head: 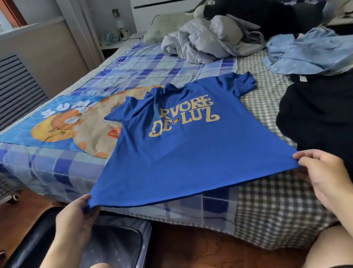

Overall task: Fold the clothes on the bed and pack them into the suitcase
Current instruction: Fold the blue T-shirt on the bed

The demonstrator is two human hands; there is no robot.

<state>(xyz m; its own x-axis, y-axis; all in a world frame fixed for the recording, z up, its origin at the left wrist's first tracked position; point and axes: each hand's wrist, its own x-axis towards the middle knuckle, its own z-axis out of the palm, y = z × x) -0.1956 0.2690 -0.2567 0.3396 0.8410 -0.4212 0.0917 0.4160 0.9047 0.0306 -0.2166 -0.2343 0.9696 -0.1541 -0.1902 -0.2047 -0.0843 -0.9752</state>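
The left hand [77, 214] pinches the left corner of the hem of a blue T-shirt [182, 147], its fingers curled round the cloth so that the fingertips are hidden under it. The right hand [319, 170] grips the right corner of the same hem, thumb on top and fingers folded beneath. Between the two hands the hem is stretched taut and lifted just past the near edge of the bed [276, 206]; the rest of the shirt lies flat on the bed, print side up, collar toward the headboard. The first letter of the gold lettering is lost in a fold near the collar.

To the right, near the bed's right edge, lies a black garment [341, 120] with a small white label; its right side is cut off by the frame. Behind it a light blue shirt [318, 51] lies crumpled. Toward the head of the bed is a bundled grey quilt [206, 40], with a dark shape [261, 7] behind it, too unclear to name. On the left part of the bed is a printed cartoon cloth [57, 125], partly covered by the blue T-shirt.

On the floor below the near left corner of the bed stands an open suitcase [119, 244], largely hidden by the left arm and a knee.
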